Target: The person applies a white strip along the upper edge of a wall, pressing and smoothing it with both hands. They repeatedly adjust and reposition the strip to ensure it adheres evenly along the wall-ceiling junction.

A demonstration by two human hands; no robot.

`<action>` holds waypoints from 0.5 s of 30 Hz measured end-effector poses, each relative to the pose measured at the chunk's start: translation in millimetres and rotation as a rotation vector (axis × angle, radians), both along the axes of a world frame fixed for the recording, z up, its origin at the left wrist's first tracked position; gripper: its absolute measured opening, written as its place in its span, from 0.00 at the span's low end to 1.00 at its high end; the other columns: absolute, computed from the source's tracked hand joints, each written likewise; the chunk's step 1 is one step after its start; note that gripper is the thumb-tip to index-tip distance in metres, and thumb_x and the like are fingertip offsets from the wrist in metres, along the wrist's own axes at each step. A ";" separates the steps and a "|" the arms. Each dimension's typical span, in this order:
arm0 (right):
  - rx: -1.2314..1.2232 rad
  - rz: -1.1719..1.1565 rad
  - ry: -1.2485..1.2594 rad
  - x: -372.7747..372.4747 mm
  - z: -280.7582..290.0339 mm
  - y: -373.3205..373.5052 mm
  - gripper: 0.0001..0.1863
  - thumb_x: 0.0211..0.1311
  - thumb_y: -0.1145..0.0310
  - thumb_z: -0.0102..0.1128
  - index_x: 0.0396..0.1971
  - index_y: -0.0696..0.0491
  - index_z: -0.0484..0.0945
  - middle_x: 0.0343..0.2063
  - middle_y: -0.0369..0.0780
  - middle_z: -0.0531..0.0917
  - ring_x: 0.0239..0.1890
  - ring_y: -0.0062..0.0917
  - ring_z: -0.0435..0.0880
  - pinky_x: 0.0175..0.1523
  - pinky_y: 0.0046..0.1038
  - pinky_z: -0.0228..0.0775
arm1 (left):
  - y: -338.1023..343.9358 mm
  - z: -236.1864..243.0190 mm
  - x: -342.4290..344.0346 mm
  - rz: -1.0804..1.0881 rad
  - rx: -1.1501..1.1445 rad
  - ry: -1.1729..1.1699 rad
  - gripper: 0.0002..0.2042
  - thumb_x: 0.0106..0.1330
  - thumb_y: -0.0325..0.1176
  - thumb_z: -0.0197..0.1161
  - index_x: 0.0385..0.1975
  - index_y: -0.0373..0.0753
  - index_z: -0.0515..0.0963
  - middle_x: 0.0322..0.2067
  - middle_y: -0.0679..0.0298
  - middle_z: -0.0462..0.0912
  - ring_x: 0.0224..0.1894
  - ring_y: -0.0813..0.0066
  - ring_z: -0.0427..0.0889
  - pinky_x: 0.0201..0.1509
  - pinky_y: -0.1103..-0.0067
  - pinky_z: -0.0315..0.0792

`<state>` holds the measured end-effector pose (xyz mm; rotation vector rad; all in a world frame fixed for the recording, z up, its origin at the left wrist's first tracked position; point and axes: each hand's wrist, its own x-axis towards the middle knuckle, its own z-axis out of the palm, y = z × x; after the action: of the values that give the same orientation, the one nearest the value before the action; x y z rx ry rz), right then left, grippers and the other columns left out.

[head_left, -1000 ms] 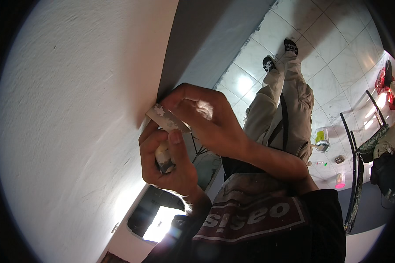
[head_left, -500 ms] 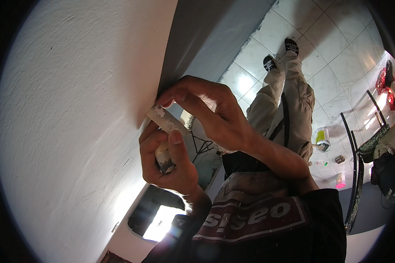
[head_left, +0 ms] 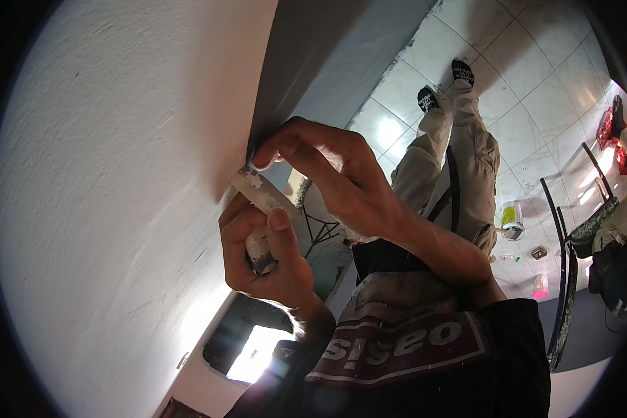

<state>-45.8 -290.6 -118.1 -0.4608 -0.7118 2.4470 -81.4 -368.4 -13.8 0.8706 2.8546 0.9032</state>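
Note:
My left hand [head_left: 272, 258] is closed around a cream-coloured tool whose kind I cannot make out. Its short, pale bar [head_left: 266, 193] carries flaking white patches and sticks out above my thumb, close to the white wall's edge. Inside the palm sits its rounded, handle-like part [head_left: 259, 252] with a dark grey end. My right hand [head_left: 341, 174] arches over from the right with bent fingers, its fingertips at the bar's upper end by the wall edge. Whatever those fingertips pinch, if anything, is hidden.
A rough white wall [head_left: 125, 181] fills the left, meeting a grey wall face [head_left: 313, 63]. On the tiled floor [head_left: 529, 76] stand a can [head_left: 512, 226] and a pink cup [head_left: 540, 286]. A chair [head_left: 571, 244] is at the right. A dark wire stand [head_left: 320, 228] shows below my right hand.
Both hands and the cream tool have shifted very slightly left. The grips look the same.

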 end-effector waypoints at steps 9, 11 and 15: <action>0.026 -0.034 0.008 -0.6 -4.7 -7.5 0.12 0.77 0.75 0.52 0.49 0.60 0.83 0.45 0.42 0.88 0.53 0.27 0.85 0.62 0.33 0.76 | -2.9 -0.4 -0.6 -0.031 -0.004 -0.005 0.08 0.68 0.29 0.69 0.36 0.33 0.78 0.44 0.49 0.86 0.45 0.66 0.85 0.49 0.71 0.77; 0.060 -0.066 0.005 -3.1 -4.3 -9.1 0.12 0.77 0.76 0.51 0.50 0.59 0.83 0.46 0.41 0.88 0.53 0.27 0.85 0.61 0.33 0.76 | -3.6 -1.3 -0.1 -0.045 -0.003 -0.002 0.07 0.69 0.28 0.69 0.36 0.32 0.78 0.45 0.49 0.86 0.45 0.65 0.85 0.49 0.71 0.77; 0.148 -0.100 -0.032 -4.5 -0.6 -5.8 0.13 0.77 0.75 0.50 0.50 0.56 0.84 0.47 0.39 0.87 0.54 0.27 0.85 0.63 0.33 0.74 | -11.8 -2.6 -5.3 -0.091 -0.005 0.006 0.06 0.69 0.27 0.68 0.38 0.33 0.78 0.46 0.50 0.86 0.44 0.67 0.85 0.47 0.73 0.78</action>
<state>-50.4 -296.4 -118.7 -0.4666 -0.8560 2.2796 -86.7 -380.2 -16.5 0.9961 2.7949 0.8845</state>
